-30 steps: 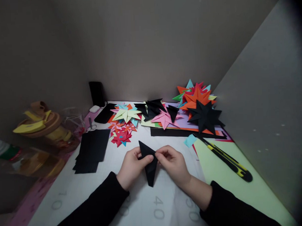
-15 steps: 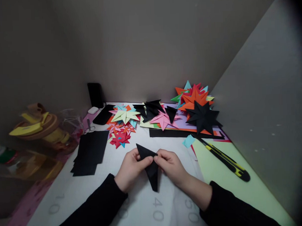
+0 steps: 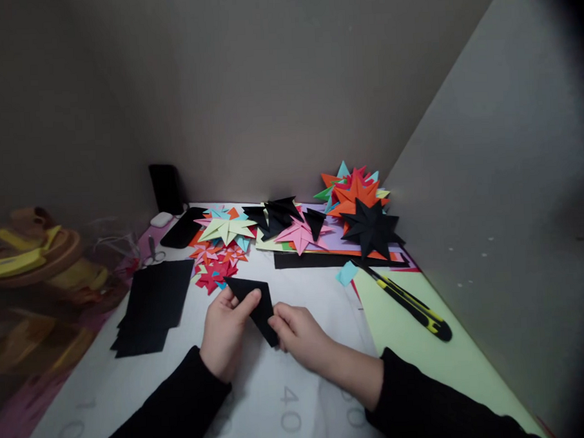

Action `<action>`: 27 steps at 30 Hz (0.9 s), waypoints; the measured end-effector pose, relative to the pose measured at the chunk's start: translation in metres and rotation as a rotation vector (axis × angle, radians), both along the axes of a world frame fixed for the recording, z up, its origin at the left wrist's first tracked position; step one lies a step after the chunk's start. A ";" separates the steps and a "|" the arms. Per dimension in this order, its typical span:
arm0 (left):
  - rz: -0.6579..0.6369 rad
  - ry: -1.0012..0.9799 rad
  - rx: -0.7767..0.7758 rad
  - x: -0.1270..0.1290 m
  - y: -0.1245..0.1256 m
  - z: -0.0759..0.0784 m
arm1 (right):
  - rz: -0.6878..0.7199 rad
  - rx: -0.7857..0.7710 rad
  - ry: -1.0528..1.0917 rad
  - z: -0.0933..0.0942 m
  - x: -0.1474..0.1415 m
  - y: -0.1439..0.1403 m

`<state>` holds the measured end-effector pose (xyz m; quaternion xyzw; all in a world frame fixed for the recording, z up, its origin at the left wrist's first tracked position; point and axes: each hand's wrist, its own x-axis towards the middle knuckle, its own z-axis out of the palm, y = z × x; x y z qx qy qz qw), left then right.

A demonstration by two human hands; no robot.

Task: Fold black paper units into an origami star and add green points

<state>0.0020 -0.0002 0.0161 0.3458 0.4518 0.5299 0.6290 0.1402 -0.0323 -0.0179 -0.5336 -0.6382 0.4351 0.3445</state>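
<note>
A folded piece of black origami paper (image 3: pixel 260 309) is held above the white mat between both hands. My left hand (image 3: pixel 228 328) pinches its upper left part, thumb on top and fingers behind. Lower on its right edge, my right hand (image 3: pixel 301 335) grips it between thumb and fingers; the fingertips underneath are hidden. To the left lies a stack of black paper sheets (image 3: pixel 155 296). Beyond my hands are small folded paper stars (image 3: pixel 215 272), a pale yellow star (image 3: pixel 227 230), and black folded pieces (image 3: pixel 277 216) beside a pink star (image 3: pixel 300 235).
At the back right, a black star (image 3: pixel 371 228) leans on an orange star (image 3: pixel 356 195). A yellow-and-black utility knife (image 3: pixel 406 302) lies on pale green paper (image 3: pixel 399 363). Small scissors (image 3: pixel 154 254), a phone (image 3: pixel 182 229) and a white case (image 3: pixel 161 219) are at the left. Walls (image 3: pixel 489 204) enclose the table.
The black paper has turned and its lower point now sits at my right fingers. My right hand has slid down its edge from beside my left thumb. The whole view has shifted slightly.
</note>
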 end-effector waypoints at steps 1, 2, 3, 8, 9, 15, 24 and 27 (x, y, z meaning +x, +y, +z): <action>0.012 -0.010 0.000 0.000 0.001 0.001 | -0.002 0.039 -0.056 -0.001 -0.001 0.001; 0.018 -0.018 -0.001 0.000 0.002 0.001 | -0.011 0.081 -0.107 -0.002 -0.001 0.002; 0.022 -0.025 -0.003 0.000 0.003 0.001 | -0.024 0.115 -0.148 -0.003 -0.001 0.002; 0.055 -0.055 -0.034 0.001 0.007 0.003 | -0.047 0.057 -0.081 -0.008 -0.001 0.002; 0.060 -0.061 -0.043 0.001 0.008 0.003 | -0.060 -0.010 -0.028 -0.010 0.000 0.002; 0.094 -0.121 -0.067 -0.001 0.013 -0.005 | -0.101 -0.158 0.153 -0.016 -0.001 0.002; 0.088 -0.186 -0.059 -0.006 0.013 0.002 | -0.081 -0.163 0.234 0.000 0.000 0.000; 0.089 -0.221 -0.071 -0.007 0.016 0.003 | -0.087 -0.163 0.231 0.001 0.000 -0.002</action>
